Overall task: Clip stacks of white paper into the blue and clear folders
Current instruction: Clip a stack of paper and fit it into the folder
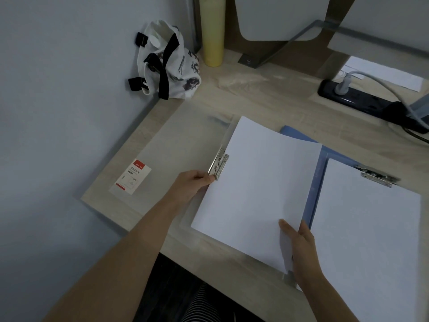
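The clear folder (167,145) lies open on the desk, its left cover bearing a red and white label (133,176). A stack of white paper (257,182) lies over its right half, beside the metal clip (219,162) at the spine. My left hand (193,184) pinches the lower end of that clip. My right hand (301,247) grips the stack's near right corner, thumb on top. To the right, the blue folder (316,182) lies open with another white stack (366,240) under its metal clip (377,176).
The wooden desk (255,98) meets a grey wall on the left. A white tote bag (169,61) and a yellow bottle (212,31) stand at the back. A black power strip (362,101) with a white cable lies at the back right, with a loose sheet (385,74) behind it.
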A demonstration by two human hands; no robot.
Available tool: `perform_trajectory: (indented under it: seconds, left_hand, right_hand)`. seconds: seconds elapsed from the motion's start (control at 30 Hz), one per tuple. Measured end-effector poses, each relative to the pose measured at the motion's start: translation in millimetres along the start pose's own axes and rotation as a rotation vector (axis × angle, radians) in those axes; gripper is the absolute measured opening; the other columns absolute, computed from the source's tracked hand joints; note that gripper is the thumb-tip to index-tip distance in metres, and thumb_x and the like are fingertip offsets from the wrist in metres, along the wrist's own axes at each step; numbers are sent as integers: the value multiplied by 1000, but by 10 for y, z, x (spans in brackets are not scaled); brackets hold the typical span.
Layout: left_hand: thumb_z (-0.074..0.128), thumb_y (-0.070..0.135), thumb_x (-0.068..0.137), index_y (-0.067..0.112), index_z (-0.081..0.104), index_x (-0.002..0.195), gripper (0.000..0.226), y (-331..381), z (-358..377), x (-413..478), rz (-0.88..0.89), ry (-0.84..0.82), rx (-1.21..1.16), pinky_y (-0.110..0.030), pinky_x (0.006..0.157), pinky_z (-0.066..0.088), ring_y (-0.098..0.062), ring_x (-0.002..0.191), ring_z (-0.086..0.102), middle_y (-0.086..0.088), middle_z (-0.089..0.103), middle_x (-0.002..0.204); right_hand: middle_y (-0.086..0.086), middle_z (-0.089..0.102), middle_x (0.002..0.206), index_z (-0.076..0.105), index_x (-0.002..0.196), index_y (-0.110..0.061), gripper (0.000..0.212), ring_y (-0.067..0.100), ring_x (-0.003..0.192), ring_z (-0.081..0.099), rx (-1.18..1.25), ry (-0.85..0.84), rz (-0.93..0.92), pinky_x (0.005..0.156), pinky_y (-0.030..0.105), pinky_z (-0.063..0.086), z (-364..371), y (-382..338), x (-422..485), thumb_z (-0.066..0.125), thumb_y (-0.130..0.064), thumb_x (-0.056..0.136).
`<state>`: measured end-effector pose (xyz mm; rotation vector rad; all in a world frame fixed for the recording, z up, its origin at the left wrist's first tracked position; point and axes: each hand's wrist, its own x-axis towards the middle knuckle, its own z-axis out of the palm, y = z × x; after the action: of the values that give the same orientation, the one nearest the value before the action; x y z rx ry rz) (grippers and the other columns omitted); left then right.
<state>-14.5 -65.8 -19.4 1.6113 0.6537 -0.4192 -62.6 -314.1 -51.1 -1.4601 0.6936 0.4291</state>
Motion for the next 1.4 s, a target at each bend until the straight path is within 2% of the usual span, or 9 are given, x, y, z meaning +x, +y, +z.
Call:
perform_trajectory:
  seconds: [0.27,0.4,0.57,0.7,0.93,1.07,1.17,1.27,1.4]
  left_hand:
    - [55,9,91,-3,64,108,23,6,0,-63,44,3,35,0,48,37,13,52,57,3,63,80]
    - [53,11,92,-1,65,107,23,45,3,-162,74,48,52,0,51,39,15,55,57,3,64,83]
    - [55,19,90,10,68,97,17,257,53,-501,157,80,23,-7,63,46,-2,78,68,3,72,91]
    - [51,27,92,12,68,94,23,564,314,-866,269,106,17,-14,69,47,-2,76,62,4,69,87]
    - [48,11,93,10,61,90,13,916,1293,-1236,451,-102,-8,-10,65,50,6,71,63,7,64,82]
    - [55,16,90,26,63,89,12,826,1869,-1164,467,-229,58,-26,88,52,-9,98,63,4,66,98]
    - [55,21,91,34,63,90,16,671,2271,-1087,429,-297,152,-13,87,47,2,100,58,17,63,101]
    - [53,23,92,35,61,97,15,453,2581,-1002,357,-320,249,-9,90,39,3,109,51,21,56,109]
    - [55,18,90,21,55,119,30,127,2769,-820,295,-115,420,-17,101,23,-12,129,35,3,45,133]
  right_hand:
    - [-1,55,122,46,129,-18,40,21,114,50,-80,1,-81,102,35,36,2,-63,-18,53,-12,91]
    - [3,47,117,32,135,-12,51,19,103,47,-288,55,-172,91,29,36,36,-189,-65,52,-3,89]
    - [9,36,135,40,135,-9,52,21,123,41,-752,-87,-326,92,16,29,-112,-357,-111,58,-11,87]
    - [-6,43,129,44,133,-23,43,4,113,40,-675,-339,-226,92,14,29,-197,-601,-254,52,-31,91]
    - [1,61,128,55,118,-28,46,17,112,61,-133,-520,-53,91,34,52,-817,-1115,-515,44,-50,79]
    - [3,69,115,57,122,-23,58,19,106,65,62,-489,-86,81,38,56,-1417,-1302,-594,43,-59,80]
    - [5,68,118,59,124,-21,69,23,109,63,124,-458,-103,81,37,55,-1847,-1337,-608,54,-68,72]
    - [8,70,111,61,118,-13,43,27,103,66,121,-317,-40,89,39,49,-2243,-1187,-494,47,-41,89]
    - [7,65,82,59,106,-3,23,21,73,60,-46,-9,46,67,31,46,-2557,-842,-282,48,-16,91]
